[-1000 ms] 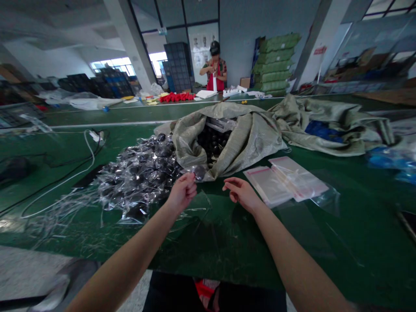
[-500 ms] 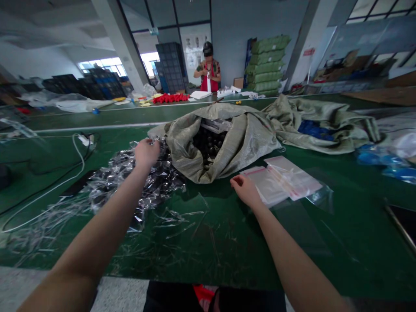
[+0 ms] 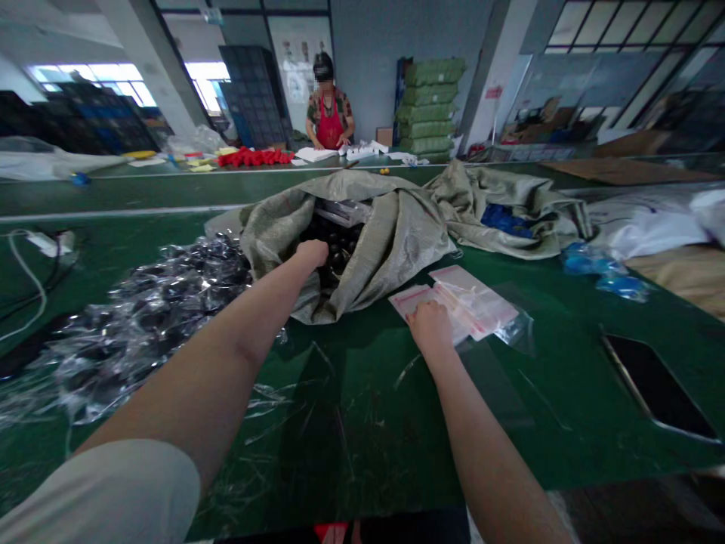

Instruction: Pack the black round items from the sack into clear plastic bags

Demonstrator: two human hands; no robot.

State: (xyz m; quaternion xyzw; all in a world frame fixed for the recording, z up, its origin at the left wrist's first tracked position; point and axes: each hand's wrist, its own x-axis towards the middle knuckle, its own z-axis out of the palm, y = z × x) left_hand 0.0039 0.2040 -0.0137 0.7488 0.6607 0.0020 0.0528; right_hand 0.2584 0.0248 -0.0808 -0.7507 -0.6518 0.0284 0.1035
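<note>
My left hand (image 3: pixel 310 253) reaches into the mouth of a grey-green woven sack (image 3: pixel 390 227) that holds small black round parts (image 3: pixel 340 245); its fingers are hidden inside the opening. My right hand (image 3: pixel 430 326) rests on the near edge of a stack of clear plastic bags with pink strips (image 3: pixel 467 302), fingers curled down onto the top bag. A heap of black parts wrapped in clear film (image 3: pixel 147 302) lies to the left of the sack on the green table (image 3: pixel 368 423).
A second crumpled sack (image 3: pixel 510 204) with blue items lies behind on the right. A dark phone (image 3: pixel 657 385) lies near the right edge. White cable (image 3: pixel 28 264) at the left. A person in a red apron (image 3: pixel 328 113) works at a far table beside red items (image 3: pixel 254 157).
My left hand went from the table's middle out over the wrapped heap, then into the sack's mouth. My right hand moved right onto the plastic bags. The view shifted right.
</note>
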